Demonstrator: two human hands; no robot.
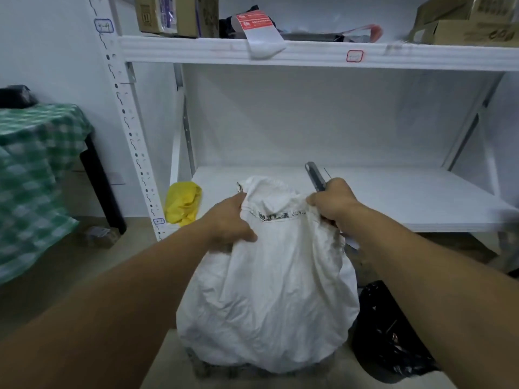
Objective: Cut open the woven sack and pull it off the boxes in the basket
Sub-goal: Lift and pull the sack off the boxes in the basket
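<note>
**A:** Head view, and right in the lower middle of the frame there's the white woven sack (266, 276), bulging and creased, with a band of dark print across its upper part.

**B:** What's under it?

**A:** Only a dark edge of the basket (213, 367) shows at the sack's bottom rim, very blurred. The boxes are fully covered; I can't see them.

**B:** Hands?

**A:** Both on the sack's top. The left hand (230, 220) is clenched on a bunch of fabric at the sack's upper left side, fingers curled into the cloth. The right hand (334, 203) is closed around a grey utility knife (316, 176), and its fingers also pinch the sack's upper right edge. The knife's end pokes up and to the left above the fist; whether a blade is out, I can't tell.

**B:** And around them?

**A:** Behind the sack stands a white shelf rack (309, 54), its lower board bare just beyond the hands. A crumpled yellow bag (182, 203) sits at the rack's left foot, left of the sack. On the upper shelf, cardboard boxes (165, 14) at the top, and a red-and-white label (258, 29) hanging over the edge.

**B:** The sides?

**A:** A green checked cloth (33, 164) drapes over something at the left edge. A black plastic bag (393, 332) lies at lower right, just beside the sack.
</note>
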